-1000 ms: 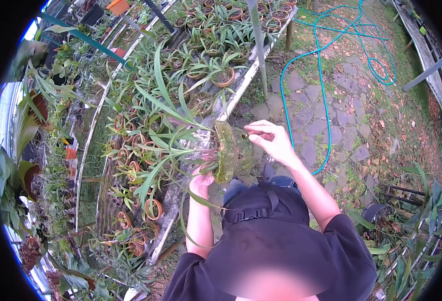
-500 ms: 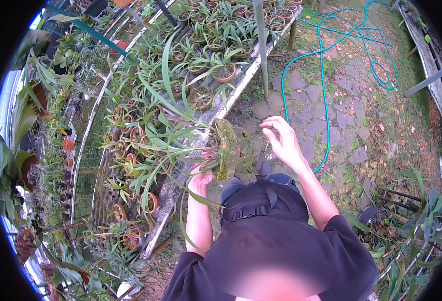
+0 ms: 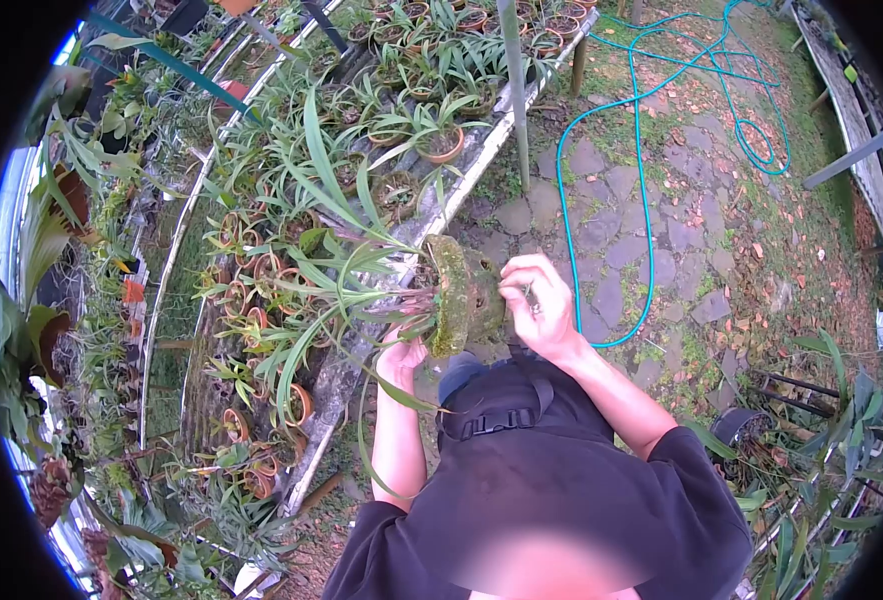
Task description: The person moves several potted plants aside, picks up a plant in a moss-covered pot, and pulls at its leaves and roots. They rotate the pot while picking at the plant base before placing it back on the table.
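A mossy clay pot (image 3: 451, 305) is held tipped on its side in front of my body, its rim facing left. From it a plant (image 3: 361, 292) spreads long, strappy green leaves to the left, with purplish bases at the rim. My left hand (image 3: 402, 352) is closed at the rim and leaf bases, its fingers partly hidden by them. By the pot's underside on the right is my right hand (image 3: 543, 305), its fingers bent and pinched together. Whatever is between those fingertips is too small to make out.
A long bench (image 3: 476, 170) carries rows of small potted plants (image 3: 443, 145) on the left. A metal post (image 3: 513, 95) rises at its edge. A teal hose (image 3: 645, 220) loops over the stone paving (image 3: 601, 235). At right lies a black pot (image 3: 733, 425) among leaves.
My right hand has moved left and slightly down, up to the pot's underside, with its fingers drawn together. The left hand and the tilted pot have stayed nearly still.
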{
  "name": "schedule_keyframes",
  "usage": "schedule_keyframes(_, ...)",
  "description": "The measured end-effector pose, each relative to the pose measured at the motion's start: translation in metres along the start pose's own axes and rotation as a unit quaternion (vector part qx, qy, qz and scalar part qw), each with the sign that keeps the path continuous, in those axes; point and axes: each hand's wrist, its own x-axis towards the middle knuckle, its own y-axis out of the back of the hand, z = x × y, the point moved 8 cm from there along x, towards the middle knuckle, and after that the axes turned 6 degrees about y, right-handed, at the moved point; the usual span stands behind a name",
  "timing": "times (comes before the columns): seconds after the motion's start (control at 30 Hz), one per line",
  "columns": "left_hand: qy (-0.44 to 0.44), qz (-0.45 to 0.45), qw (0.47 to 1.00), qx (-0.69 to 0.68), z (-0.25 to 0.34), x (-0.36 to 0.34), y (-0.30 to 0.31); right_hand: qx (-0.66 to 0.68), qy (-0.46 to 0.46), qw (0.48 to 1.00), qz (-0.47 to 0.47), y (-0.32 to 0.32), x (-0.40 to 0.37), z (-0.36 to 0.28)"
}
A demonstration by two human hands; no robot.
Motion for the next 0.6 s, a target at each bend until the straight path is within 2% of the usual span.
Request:
schedule_keyframes(0.07, -0.011, 0.013, 1.000, -0.001, 0.003, -0.005, 0.008, 0.056, -0.139, 0.987, 0.064, 0.011, -0.009, 0.037)
schedule_keyframes(0.1, -0.016, 0.017, 1.000, -0.001, 0.005, -0.007, 0.011, -0.074, -0.117, 0.990, -0.028, 0.016, 0.001, 0.038)
schedule_keyframes(0.13, -0.019, 0.020, 1.000, -0.004, 0.006, -0.009, 0.014, -0.246, -0.054, 0.964, -0.089, 0.021, 0.009, 0.030)
schedule_keyframes(0.2, -0.022, 0.025, 0.999, -0.009, 0.009, -0.012, 0.017, -0.140, -0.109, 0.981, -0.084, 0.023, 0.010, 0.042)
schedule_keyframes(0.23, -0.024, 0.026, 0.999, -0.014, 0.010, -0.012, 0.018, -0.030, -0.147, 0.983, -0.107, 0.014, 0.009, 0.048)
schedule_keyframes(0.33, -0.022, 0.032, 0.999, -0.031, 0.013, -0.007, 0.029, 0.263, -0.245, 0.921, -0.152, -0.019, 0.002, 0.048)
schedule_keyframes(0.4, -0.017, 0.040, 0.997, -0.061, 0.014, -0.006, 0.035, 0.263, -0.199, 0.927, -0.181, -0.029, 0.011, 0.028)
schedule_keyframes(0.5, 0.032, 0.025, 0.981, -0.192, 0.008, -0.006, 0.032, 0.251, -0.225, 0.921, -0.193, -0.039, 0.000, 0.042)
schedule_keyframes(0.53, -0.026, -0.005, 0.999, -0.036, 0.016, -0.009, 0.032, 0.151, -0.217, 0.946, -0.188, -0.035, 0.002, 0.047)
schedule_keyframes(0.57, -0.097, -0.012, 0.986, 0.137, 0.023, -0.013, 0.027, 0.049, -0.208, 0.960, -0.180, -0.030, 0.004, 0.051)
schedule_keyframes(0.6, -0.172, -0.002, 0.946, 0.275, 0.031, -0.020, 0.022, -0.054, -0.196, 0.964, -0.171, -0.024, 0.006, 0.051)
